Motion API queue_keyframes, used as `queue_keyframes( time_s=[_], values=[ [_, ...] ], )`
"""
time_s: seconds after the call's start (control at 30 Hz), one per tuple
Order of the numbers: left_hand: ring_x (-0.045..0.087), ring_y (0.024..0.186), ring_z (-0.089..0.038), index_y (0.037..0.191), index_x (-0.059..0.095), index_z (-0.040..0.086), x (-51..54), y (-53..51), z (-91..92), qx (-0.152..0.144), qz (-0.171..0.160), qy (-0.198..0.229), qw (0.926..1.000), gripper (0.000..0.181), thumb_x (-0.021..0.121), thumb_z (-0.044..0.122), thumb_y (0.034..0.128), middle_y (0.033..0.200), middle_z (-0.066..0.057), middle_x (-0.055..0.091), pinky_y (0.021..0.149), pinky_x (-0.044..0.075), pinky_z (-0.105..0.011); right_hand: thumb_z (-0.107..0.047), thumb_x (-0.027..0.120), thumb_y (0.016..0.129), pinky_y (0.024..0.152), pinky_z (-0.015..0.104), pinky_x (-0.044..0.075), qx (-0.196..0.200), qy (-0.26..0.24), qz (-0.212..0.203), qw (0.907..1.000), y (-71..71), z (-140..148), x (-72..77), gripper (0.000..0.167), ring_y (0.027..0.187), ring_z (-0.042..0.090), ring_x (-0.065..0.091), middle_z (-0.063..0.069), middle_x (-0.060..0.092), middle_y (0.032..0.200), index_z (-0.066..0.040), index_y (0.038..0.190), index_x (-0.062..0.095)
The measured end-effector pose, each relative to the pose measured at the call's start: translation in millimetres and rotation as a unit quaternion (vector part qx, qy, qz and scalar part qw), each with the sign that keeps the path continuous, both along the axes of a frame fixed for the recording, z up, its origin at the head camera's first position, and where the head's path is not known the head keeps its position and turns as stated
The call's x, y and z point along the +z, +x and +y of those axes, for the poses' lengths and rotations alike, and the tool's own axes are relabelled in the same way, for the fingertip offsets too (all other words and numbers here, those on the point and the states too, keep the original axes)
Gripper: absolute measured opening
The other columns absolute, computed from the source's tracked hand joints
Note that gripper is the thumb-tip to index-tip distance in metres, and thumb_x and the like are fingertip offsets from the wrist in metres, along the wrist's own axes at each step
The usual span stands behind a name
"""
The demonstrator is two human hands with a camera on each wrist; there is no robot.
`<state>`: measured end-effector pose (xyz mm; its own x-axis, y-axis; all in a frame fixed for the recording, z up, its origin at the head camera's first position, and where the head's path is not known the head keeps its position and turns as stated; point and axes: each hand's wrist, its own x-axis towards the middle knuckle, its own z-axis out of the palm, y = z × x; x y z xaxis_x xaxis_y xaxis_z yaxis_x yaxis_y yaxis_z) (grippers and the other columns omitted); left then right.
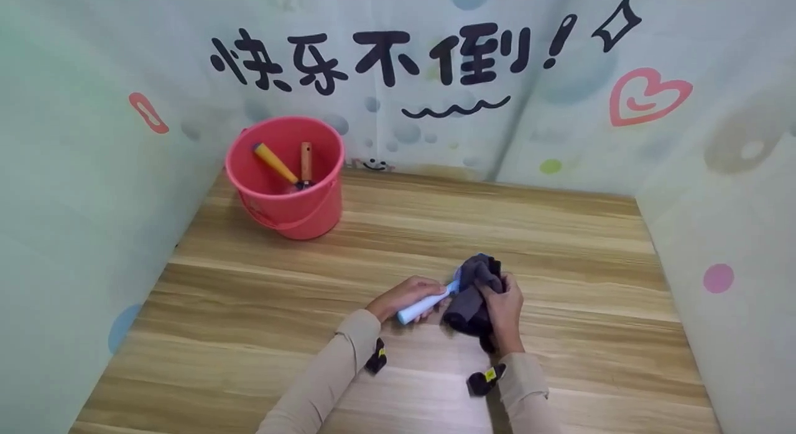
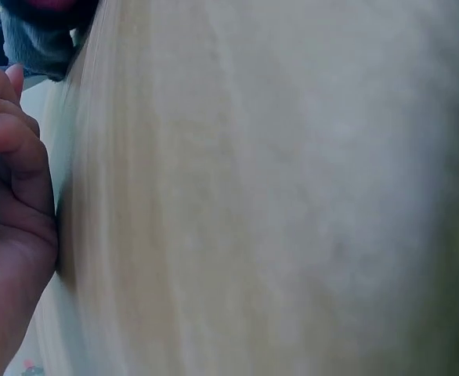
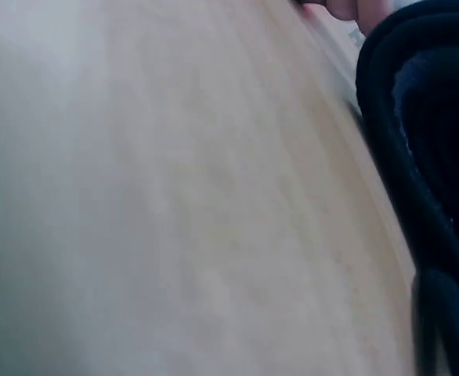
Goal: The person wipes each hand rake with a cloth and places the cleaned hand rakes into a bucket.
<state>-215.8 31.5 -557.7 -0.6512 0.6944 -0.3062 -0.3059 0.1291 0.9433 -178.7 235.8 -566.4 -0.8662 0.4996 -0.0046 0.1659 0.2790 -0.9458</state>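
In the head view my left hand [image 1: 411,295] grips the light blue handle [image 1: 424,307] of a tool, tilted up toward the right. A dark grey and black cloth [image 1: 465,304] covers most of the tool's far end, so its kind cannot be told; a bit of blue shows at the cloth's edge. My right hand [image 1: 507,311] holds this cloth from the right, thumb on top. The left wrist view has the curled left hand [image 2: 10,188] at its left edge, below a piece of the cloth [image 2: 34,43]. Dark folds of cloth [image 3: 398,157] fill the right wrist view's right side.
A pink bucket [image 1: 292,216] stands at the back left of the wooden table [image 1: 559,235]. Inside it lean a yellow handle [image 1: 275,163] and a wooden handle [image 1: 306,162]. Printed curtains [image 1: 385,135] enclose the table at the back and both sides.
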Motion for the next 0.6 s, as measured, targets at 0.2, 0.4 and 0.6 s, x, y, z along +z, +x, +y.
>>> queue_keyframes(
  time_s=[0.2,0.4,0.6],
  values=[
    [0.048,0.045,-0.007,0.101,0.059,-0.005,-0.3,1.6,1.1,-0.001,0.001,0.004,1.0,0.038,0.05,0.031,0.0953,0.069,-0.006,0.057,0.038,0.041,-0.019,-0.014,0.071,0.079,0.079,0.033,0.041,-0.02,-0.009,0.019,0.9996,0.3,2.3,-1.3,0.029,0.087,0.027,0.052,0.017,0.057,0.09,0.002,0.092,0.05],
    [0.048,0.045,-0.007,0.093,0.06,0.003,0.5,0.4,0.9,0.003,-0.013,0.011,0.9998,0.031,0.05,0.032,0.0951,0.063,-0.003,0.054,0.038,0.04,-0.018,-0.012,0.065,0.084,0.079,0.035,0.041,-0.034,-0.008,0.03,0.9989,-0.4,-0.2,-3.9,0.025,0.087,0.029,0.05,0.018,0.056,0.092,0.002,0.094,0.047],
    [0.048,0.045,-0.006,0.096,0.061,0.002,-0.4,-2.2,-0.6,0.016,-0.027,0.009,0.9995,0.031,0.051,0.031,0.0945,0.065,-0.003,0.055,0.038,0.04,-0.017,-0.012,0.063,0.086,0.082,0.037,0.042,-0.049,-0.029,0.043,0.9974,-0.8,-4.1,-5.6,0.025,0.091,0.029,0.052,0.02,0.058,0.097,0.002,0.097,0.046]
  ],
)
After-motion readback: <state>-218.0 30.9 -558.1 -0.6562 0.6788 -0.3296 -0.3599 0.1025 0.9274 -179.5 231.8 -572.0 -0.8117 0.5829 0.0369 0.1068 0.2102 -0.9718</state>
